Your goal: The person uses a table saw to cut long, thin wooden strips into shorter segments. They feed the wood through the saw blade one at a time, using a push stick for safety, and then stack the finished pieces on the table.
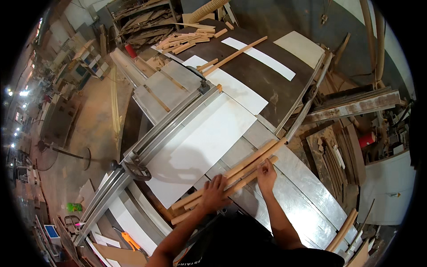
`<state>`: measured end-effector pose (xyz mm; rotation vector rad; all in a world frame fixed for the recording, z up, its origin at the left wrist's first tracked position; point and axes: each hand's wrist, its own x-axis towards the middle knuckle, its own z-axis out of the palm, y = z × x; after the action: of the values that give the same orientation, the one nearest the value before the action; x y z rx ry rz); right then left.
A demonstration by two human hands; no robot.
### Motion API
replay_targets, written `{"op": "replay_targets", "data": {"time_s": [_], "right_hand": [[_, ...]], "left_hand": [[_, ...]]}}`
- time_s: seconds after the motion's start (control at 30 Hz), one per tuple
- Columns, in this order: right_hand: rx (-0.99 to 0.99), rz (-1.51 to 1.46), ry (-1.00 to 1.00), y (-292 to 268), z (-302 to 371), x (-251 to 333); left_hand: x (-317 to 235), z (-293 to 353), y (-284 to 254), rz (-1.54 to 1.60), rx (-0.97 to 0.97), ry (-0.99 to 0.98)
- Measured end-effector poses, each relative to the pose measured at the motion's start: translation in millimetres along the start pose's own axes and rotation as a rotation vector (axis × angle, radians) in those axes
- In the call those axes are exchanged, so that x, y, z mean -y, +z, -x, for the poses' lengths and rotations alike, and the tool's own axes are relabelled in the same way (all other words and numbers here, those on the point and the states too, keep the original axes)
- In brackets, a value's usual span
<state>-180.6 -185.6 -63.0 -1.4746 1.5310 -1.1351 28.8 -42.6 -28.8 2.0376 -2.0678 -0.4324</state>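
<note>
Tan wooden strips (251,156), three, lie roughly parallel by the near edge of the metal counter (307,191). Left hand (215,194) spans them, fingers spread, seemingly steadying; right hand (267,177), fingers narrowed, pinches the nearest, probably for alignment.

Three long, narrow, light-brown wooden strips (249,166), roughly parallel, slanting over metal table (291,189).

The wooden strips (249,158) are plain tan, the large panel (218,129) white, the metal tabletop (302,191) silver-grey, the handled tool (130,241) orange.
</note>
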Motion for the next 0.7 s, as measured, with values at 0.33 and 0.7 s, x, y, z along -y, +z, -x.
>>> {"op": "replay_targets", "data": {"time_s": [0.33,0.7], "right_hand": [[0.03,0.066,0.049,-39,52,9],[0.217,0.17,-0.454,49,-136,65]], "left_hand": [[-60,7,26,0.117,0.003,-0.037],[172,-70,-131,-0.092,-0.635,-0.427]]}}
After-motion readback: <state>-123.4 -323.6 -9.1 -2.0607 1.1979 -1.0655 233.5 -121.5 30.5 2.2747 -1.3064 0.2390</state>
